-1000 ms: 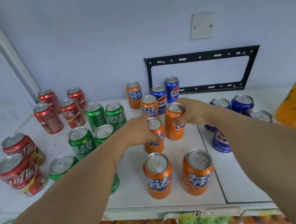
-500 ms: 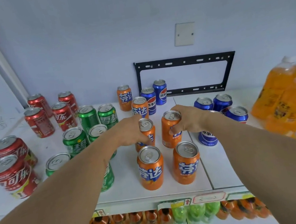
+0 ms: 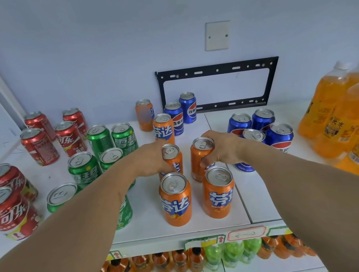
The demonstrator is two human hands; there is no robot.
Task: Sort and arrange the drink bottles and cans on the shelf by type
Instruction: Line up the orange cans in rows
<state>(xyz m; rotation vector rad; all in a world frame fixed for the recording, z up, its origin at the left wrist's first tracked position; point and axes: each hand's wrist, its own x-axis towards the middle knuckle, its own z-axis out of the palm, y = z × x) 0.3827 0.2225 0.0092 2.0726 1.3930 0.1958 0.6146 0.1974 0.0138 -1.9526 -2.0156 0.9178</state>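
Both hands are on the second row of the orange block, mid-shelf. The left hand [image 3: 152, 161] is wrapped round the left orange can [image 3: 172, 158] from that can's left side, fingers curled across its front; the right hand [image 3: 219, 151] grips the right orange can [image 3: 202, 158] from its right side, fingers over the rim and thumb low on the wall. Each can stands upright, long axis vertical, base apparently on the white shelf [image 3: 151, 219], though the bases are hidden behind the front pair of orange cans [image 3: 176, 200].

The relation that governs the coming move: the two held cans stand directly behind the front pair and directly ahead of the rear orange can [image 3: 163, 129], so the line of the column runs away from the person. Each hand is nearer its own can; neither crosses. A gap shows between the held cans.

Both forearms reach forward and converge, wrists roughly level, palms facing inward toward each other.

Neighbours are close: green cans [image 3: 108, 162] just beside the left wrist, blue cans [image 3: 264, 134] just behind the right wrist. Judged risk is a knock to either group on release
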